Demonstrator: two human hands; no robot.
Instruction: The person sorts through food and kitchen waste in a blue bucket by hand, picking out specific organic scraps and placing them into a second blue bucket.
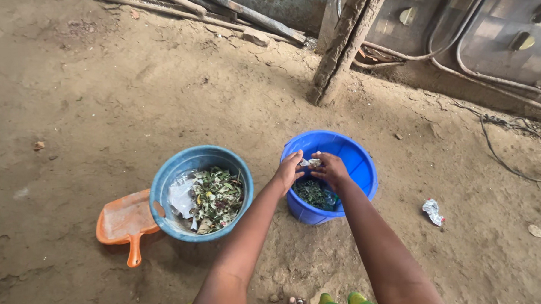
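Both my hands reach over a bright blue bucket (359, 161) on the dirt floor. My left hand (289, 171) and my right hand (330, 168) pinch a small pale scrap (311, 162) between them above the bucket. Dark green leafy bits (314, 193) lie at the bucket's bottom. To the left stands a lighter blue basin (164, 185) holding mixed leaves, scraps and a piece of clear plastic (182, 197).
An orange dustpan (123, 223) lies beside the basin's left side. A crumpled wrapper (433, 211) lies on the ground to the right. A wooden post (344, 41), pipes and cables run along the wall behind. My feet (315, 303) show at the bottom edge.
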